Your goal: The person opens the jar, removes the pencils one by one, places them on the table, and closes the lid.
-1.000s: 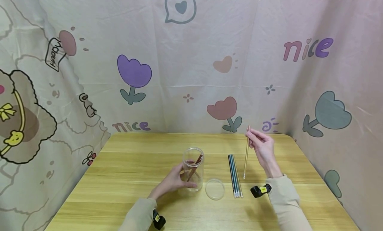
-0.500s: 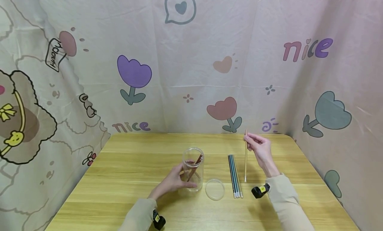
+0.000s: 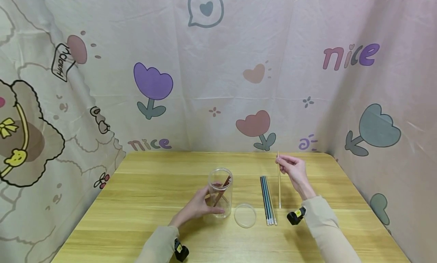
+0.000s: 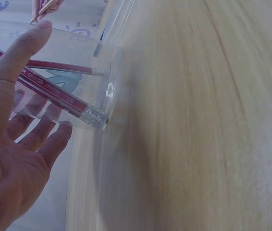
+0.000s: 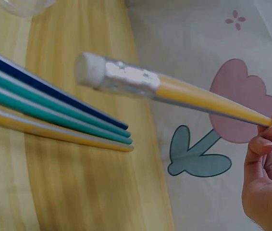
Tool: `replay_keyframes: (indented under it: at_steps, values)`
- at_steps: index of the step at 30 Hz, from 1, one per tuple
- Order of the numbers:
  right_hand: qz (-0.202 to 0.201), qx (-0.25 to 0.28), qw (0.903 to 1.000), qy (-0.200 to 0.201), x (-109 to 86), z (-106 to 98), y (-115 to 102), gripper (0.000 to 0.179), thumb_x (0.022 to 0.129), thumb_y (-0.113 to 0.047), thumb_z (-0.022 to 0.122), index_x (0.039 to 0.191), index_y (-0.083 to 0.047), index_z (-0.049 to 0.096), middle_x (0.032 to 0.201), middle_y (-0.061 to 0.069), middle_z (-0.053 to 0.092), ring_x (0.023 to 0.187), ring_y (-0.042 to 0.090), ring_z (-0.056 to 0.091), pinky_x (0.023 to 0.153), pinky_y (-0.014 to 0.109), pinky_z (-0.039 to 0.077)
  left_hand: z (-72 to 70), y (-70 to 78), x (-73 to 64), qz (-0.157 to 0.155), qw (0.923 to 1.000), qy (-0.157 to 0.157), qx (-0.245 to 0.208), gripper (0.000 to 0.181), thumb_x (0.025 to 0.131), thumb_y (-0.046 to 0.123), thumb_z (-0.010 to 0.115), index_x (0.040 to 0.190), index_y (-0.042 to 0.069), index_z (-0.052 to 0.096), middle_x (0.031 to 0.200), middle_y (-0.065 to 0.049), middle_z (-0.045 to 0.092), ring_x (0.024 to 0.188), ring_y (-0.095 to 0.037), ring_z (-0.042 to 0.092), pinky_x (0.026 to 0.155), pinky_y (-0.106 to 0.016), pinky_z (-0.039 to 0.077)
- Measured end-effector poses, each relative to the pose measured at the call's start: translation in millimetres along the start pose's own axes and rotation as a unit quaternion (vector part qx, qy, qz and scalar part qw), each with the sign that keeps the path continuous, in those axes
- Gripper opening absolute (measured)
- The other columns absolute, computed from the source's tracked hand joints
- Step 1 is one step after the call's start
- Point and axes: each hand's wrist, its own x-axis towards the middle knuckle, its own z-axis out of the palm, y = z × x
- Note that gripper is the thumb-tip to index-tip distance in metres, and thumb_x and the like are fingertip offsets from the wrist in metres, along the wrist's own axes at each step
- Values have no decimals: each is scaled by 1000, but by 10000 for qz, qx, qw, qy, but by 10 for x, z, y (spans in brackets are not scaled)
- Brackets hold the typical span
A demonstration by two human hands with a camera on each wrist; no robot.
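In the head view, gripping a tall clear jar with the left hand, with the thumb across the near side and the other fingers round behind. Upright on the desk, right in the curve of that hand. Leaning inside, with top ends above the left hand's fingers: red pencils. With the right hand, pinching a yellow pencil near its top end, with thumb and fingers pressed close together. Hanging down from those fingertips, almost straight. Just left of the right hand and a bit nearer to the body, lying side by side: a row of four pencils. Between the two hands, closer to the left one, lying flat: a round clear lid.

From the left wrist, curving round the jar with the thumb on one side and fingers on the other. Seen through the clear wall, past the thumb: the red pencils, with silvery eraser ends down at the bottom.

From the right wrist, pinching the yellow pencil by its far end, with bent fingers. Pointing back from the fingertips, with a white eraser. Off to the hand's left, apart from the held pencil: the row, with one dark blue, two green and one yellow.
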Motion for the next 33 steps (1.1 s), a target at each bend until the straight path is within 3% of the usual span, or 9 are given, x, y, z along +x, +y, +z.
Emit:
replay_keyframes:
  at_steps: [16,19,22,26,30,33]
  values:
    - [323,-647,9973,-80,39,-61,164,18,92,-3,69,110,2,72,76,-7,74,63,3,58,53,11,48,3,-24,5,-101,9999,16,24,72,73,15,90,137,12,56,144,-10,59,137,-34,52,117,-52,44]
    - [389,-738,9965,-102,27,-73,177,12,93,-3,69,101,-8,76,76,-8,74,63,2,57,53,11,48,0,-22,6,-118,9999,14,4,73,73,15,90,137,12,56,145,-10,58,137,-34,51,117,-52,44]
    - [465,-811,9955,-131,20,-84,193,18,92,-3,70,88,-19,76,75,-8,73,62,2,57,52,11,47,-3,-16,5,-109,9999,10,3,73,73,15,91,137,12,56,145,-11,58,137,-35,51,117,-53,44]
    - [516,-992,9935,-192,15,-104,219,22,92,-3,69,84,-23,74,75,-8,73,63,3,57,52,12,48,-4,-11,4,-100,9999,-8,-7,73,73,15,91,137,11,56,144,-11,59,137,-35,52,117,-53,44]
    - [549,-1193,9911,-222,25,-128,270,12,93,-3,68,97,-12,75,76,-6,73,64,3,58,55,13,51,-5,-13,8,-44,10000,-3,31,71,73,15,91,135,11,58,143,-11,60,135,-35,53,117,-54,44]
    - [561,-1352,9890,-230,35,-140,313,23,93,-3,68,114,5,69,77,-7,73,64,4,59,57,14,53,-5,-22,13,13,10000,2,70,70,72,15,91,134,10,59,142,-10,61,135,-35,54,117,-54,44]
